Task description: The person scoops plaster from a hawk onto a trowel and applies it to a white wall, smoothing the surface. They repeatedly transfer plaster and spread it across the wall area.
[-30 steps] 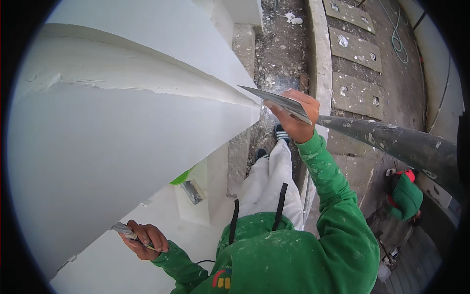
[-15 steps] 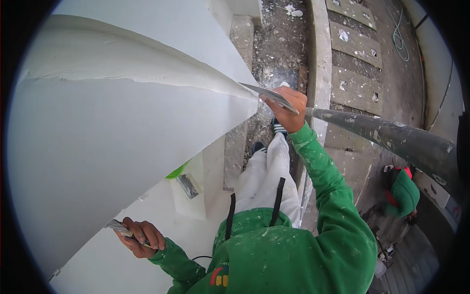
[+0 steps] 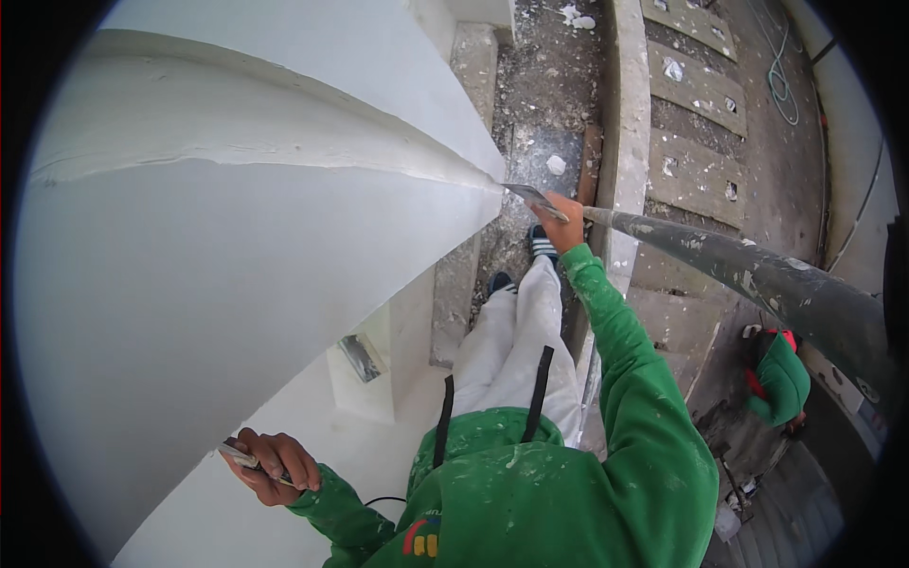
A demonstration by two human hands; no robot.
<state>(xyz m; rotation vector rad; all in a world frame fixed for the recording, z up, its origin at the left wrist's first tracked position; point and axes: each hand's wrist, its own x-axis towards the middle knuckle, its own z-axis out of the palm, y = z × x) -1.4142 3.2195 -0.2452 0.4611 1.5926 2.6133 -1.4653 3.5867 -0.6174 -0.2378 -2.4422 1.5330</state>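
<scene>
While the right hand grips a metal blade, the left hand a scraper, white wall looks mostly smooth (ragged plaster ridge seemingly unsmoothed).

Over the last second our right hand has gone lower, farther from our eyes; sleeve stretched straighter. Wide blade in its grip went down too, looks much smaller, its left tip now up against the corner of the white wall. We now see a white lump whole, on the ground just beyond that hand. At left, the wall's near edge has come to hide a bright green rim.
</scene>
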